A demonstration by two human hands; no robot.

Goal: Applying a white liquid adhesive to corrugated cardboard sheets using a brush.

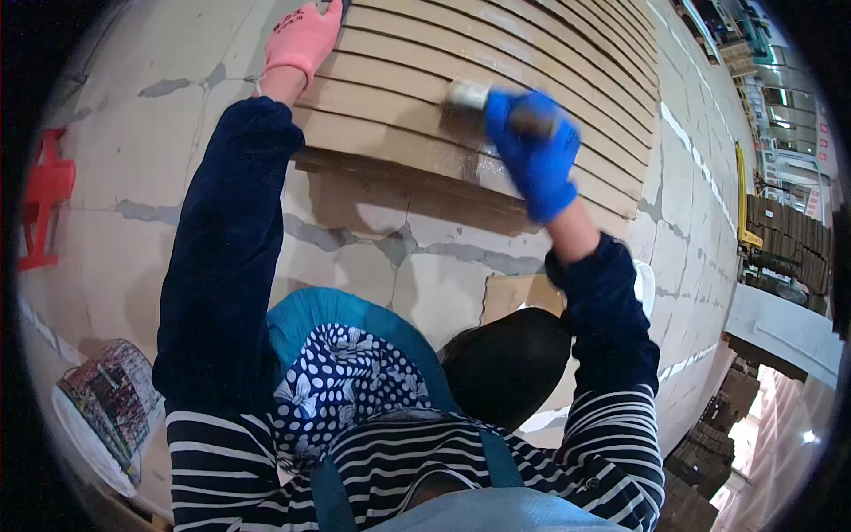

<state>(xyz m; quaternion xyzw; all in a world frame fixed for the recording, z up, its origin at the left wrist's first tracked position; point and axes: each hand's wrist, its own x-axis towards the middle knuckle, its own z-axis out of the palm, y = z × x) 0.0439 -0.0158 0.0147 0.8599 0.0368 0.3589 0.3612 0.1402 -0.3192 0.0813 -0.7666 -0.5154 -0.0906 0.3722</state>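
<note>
The right hand [536, 160], in a blue glove, is curled tight around the dark handle of a brush [479, 96], its fingers wrapped fully so no gap shows between them. The brush head, pale and blurred, sticks out to the left of the fist and lies on the fanned stack of cardboard sheets [496, 80], touching the exposed strip of one sheet near the middle of the stack. The brush's long axis runs roughly along the strips, which stretch from lower left to upper right in staggered steps, so the bristles sit in line with the edge beneath them. A darker, wet-looking band lies along the lower strips just below the brush. The left hand [301, 40], in a pink glove, is well apart from the brush at the stack's far left end, laid flat with fingers together on the sheets, and seems to press them down. The right hand is plainly the nearer one to the brush. Around the stack is a cracked concrete floor [399, 257]; a red stool [44, 195] stands at the left and a bucket [106, 408] at the lower left.
</note>
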